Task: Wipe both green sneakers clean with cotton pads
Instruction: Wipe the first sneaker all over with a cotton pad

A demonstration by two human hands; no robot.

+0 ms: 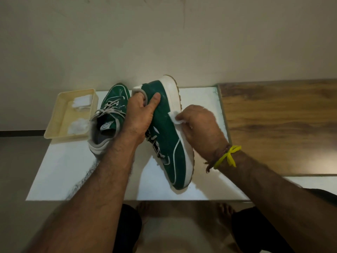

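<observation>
Fig.: wiping the side of a green sneaker w/ a cotton pad.

The held sneaker (166, 136) is tipped on its side, toe toward the person and resting on the white board (73, 176), heel raised toward the wall, white sole edge facing right. The cotton pad (176, 117) lies at the seam where green upper meets white sole, approx. mid-length of the shoe.

Right hand (199, 128): fingers curled around the pad, pinching it and pressing it to the shoe. Left hand (140, 117): grips the heel end, fingers hooked into the collar, thumb flat on the green side panel.

The second sneaker (109, 114) stands upright on its sole just left of the held one, touching the left wrist or nearly so; laces loose. Beyond it, at the board's far-left corner, a cream tray (54, 128) holds more white pads (82, 103). A wooden surface (280, 125) adjoins the board on the right. A yellow thread (228, 157) is tied at the right wrist.

Technique note (judgement): keep the left grip firm so the shoe does not roll under pressure; stroke along the seam in one direction rather than scrubbing back and forth; turn the pad to a clean face as it soils, or swap it from the tray. The upper shows pale scuffing near the thumb, so that area likely needs passes too.
</observation>
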